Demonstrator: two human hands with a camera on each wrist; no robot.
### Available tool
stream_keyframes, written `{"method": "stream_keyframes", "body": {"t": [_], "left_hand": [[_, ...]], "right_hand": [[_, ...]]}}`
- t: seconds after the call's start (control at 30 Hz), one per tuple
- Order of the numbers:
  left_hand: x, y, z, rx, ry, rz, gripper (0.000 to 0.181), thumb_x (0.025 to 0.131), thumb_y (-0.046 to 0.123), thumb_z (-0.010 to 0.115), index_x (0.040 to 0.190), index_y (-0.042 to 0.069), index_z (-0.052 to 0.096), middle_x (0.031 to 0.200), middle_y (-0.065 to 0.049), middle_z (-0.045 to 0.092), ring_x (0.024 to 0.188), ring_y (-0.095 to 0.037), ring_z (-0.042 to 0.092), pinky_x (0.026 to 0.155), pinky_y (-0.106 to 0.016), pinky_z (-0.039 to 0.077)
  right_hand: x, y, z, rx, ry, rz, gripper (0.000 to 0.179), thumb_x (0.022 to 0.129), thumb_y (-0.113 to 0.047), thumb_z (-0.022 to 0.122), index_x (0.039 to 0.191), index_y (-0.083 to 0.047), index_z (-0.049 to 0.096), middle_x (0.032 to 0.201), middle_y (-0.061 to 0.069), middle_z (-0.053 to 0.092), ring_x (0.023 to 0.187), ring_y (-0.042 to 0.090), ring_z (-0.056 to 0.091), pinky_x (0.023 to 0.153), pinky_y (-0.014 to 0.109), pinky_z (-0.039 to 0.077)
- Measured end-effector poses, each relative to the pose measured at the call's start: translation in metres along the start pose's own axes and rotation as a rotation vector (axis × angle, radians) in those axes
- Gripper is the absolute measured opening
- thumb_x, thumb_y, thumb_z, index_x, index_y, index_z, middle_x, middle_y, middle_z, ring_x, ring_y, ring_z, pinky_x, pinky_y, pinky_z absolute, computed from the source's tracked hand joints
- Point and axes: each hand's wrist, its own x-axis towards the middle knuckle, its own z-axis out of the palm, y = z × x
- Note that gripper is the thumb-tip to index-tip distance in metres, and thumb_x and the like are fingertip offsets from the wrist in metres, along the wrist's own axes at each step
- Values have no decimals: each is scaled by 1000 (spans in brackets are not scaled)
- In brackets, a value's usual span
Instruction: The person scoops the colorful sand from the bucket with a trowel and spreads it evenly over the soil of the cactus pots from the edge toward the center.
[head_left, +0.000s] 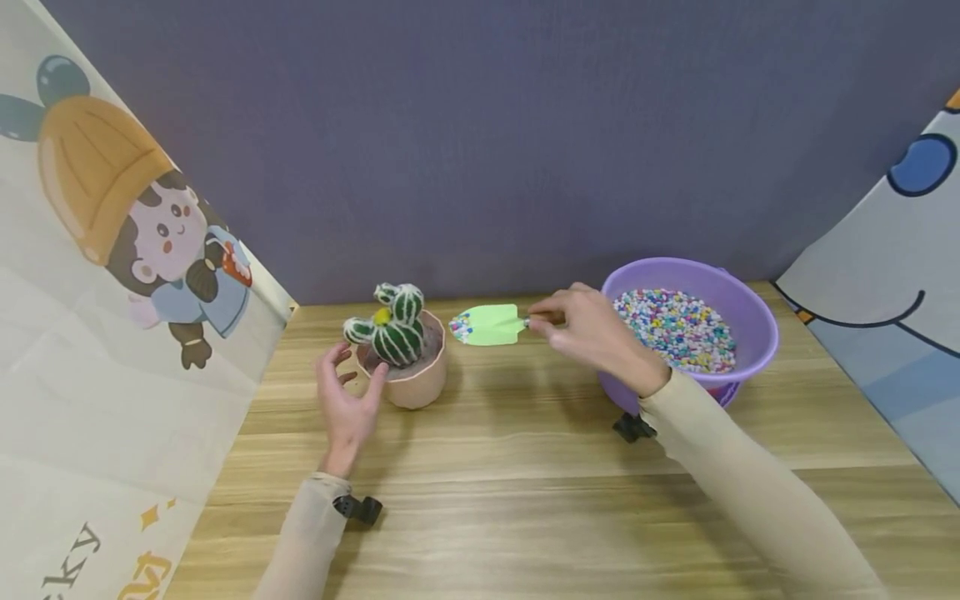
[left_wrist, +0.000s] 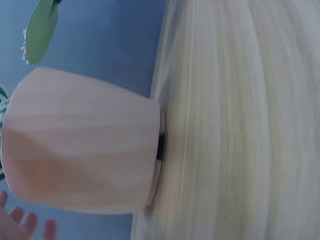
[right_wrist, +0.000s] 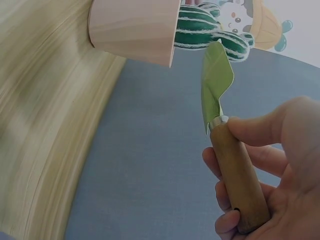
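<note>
A small green trowel [head_left: 491, 325] with a wooden handle [right_wrist: 240, 180] is gripped in my right hand [head_left: 592, 329]. Colourful beads [head_left: 461, 327] lie at the tip of its blade, which hangs just right of a pink flowerpot [head_left: 416, 387]. In the pot stands a green-and-white cactus [head_left: 399, 340] with a yellow flower, set in greyish filling. My left hand [head_left: 348, 400] is at the pot's near left side, thumb and fingers spread apart. The left wrist view shows a few of its fingertips below the pot's wall [left_wrist: 80, 145], with a gap between.
A purple basin [head_left: 761, 333] of small multicoloured beads [head_left: 675, 329] stands at the right, under my right forearm. A dark wall [head_left: 510, 150] rises behind the wooden table [head_left: 495, 500]. Printed cartoon panels flank the table on the left [head_left: 97, 350] and right [head_left: 885, 275].
</note>
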Motion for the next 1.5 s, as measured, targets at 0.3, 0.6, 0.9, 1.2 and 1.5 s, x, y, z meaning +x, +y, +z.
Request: {"method": "stream_keyframes", "body": {"t": [0.3,0.6,0.9,1.2,1.5], "left_hand": [[4,-6,-10,2,-249,-100,88,91,16,79,165,6,33,169,-18,39,154,-40,39,119,-60,43],[7,-10,-16,39,-364,-120,90,93,21,79,166,5,29,173,-21,32,160,-40,31,124,-60,40],[9,-12,-19,67,-395,-94,92,91,20,81,167,7,30,172,-20,34,158,-39,34,121,-62,42],[11,-14,-20,86,-418,-80,90,90,20,82,165,8,34,169,-19,39,153,-38,42,118,-62,45],[12,-15,-21,68,-409,-94,89,89,18,83,164,9,37,165,-18,46,147,-37,48,116,-60,48]], "right_hand": [[12,-6,10,-13,13,-33,26,98,-27,73,117,-12,83,103,5,83,92,25,63,82,42,51],[24,-15,16,-49,-29,-50,24,98,-26,72,116,-13,83,105,3,84,93,24,63,88,42,50],[34,-19,22,-98,-31,-107,22,98,-21,72,112,-10,84,106,5,84,92,24,67,92,41,51],[38,-22,24,-87,-18,-115,20,96,-20,73,111,-12,85,107,3,84,90,23,65,87,40,54],[43,-28,26,-113,-23,-121,20,97,-20,74,112,-11,84,109,4,83,90,24,68,85,42,58]]}}
